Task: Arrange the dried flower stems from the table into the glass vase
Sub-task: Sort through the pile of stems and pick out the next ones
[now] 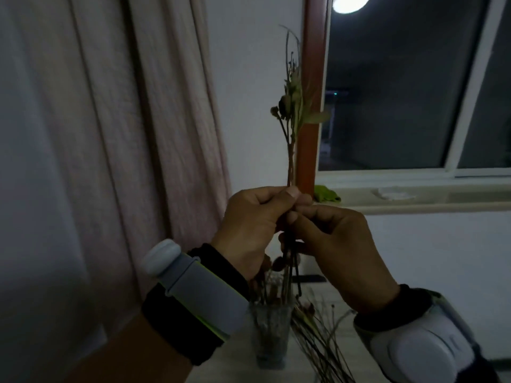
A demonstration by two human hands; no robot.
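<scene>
A dried flower stem [291, 128] stands upright above my hands, with small dark buds and a pale leaf near its top. My left hand [254, 225] pinches it from the left and my right hand [334, 241] grips it just below, the two hands touching. The stem's lower end hangs toward the glass vase [272, 335], which stands on the table below my hands and holds several stems. A loose bunch of dried stems [320, 344] lies on the table to the right of the vase.
A pink curtain [138, 134] hangs at the left. A red-brown window post [311, 150] and a dark window [401, 92] rise behind the stem, with a green cloth [327, 193] on the sill. Grey bands wrap both wrists.
</scene>
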